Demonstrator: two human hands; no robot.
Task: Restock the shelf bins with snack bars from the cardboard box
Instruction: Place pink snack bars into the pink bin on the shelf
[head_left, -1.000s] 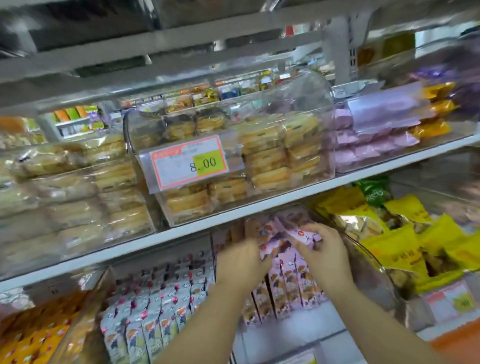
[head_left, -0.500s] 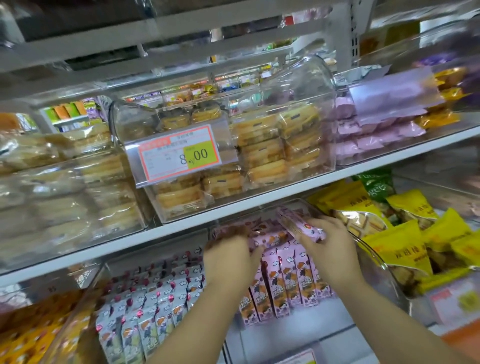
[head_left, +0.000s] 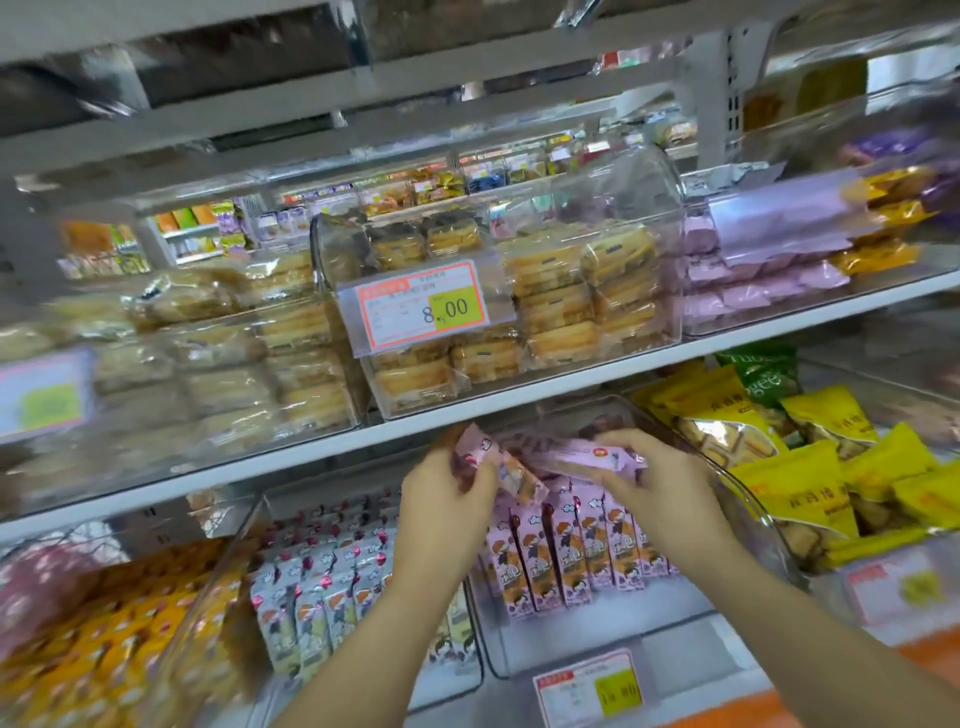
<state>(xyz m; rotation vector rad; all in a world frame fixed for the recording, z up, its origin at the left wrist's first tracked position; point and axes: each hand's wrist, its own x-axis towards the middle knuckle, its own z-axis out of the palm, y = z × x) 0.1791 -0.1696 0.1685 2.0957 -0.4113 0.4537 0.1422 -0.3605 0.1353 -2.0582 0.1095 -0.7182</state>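
Both my hands reach into a clear plastic bin on the lower shelf, where pink-wrapped snack bars stand upright in a row. My left hand grips a pink snack bar at the bin's back left. My right hand holds another pink bar lying sideways above the row. The cardboard box is out of view.
A neighbouring bin to the left holds white and pink bars. Yellow snack bags fill the bin to the right. The white shelf board just above carries clear bins of wrapped cakes and a price tag.
Both hands have lifted slightly above the row. My left hand now shows a pink bar in its grip, and my right hand has turned its bar more sideways.
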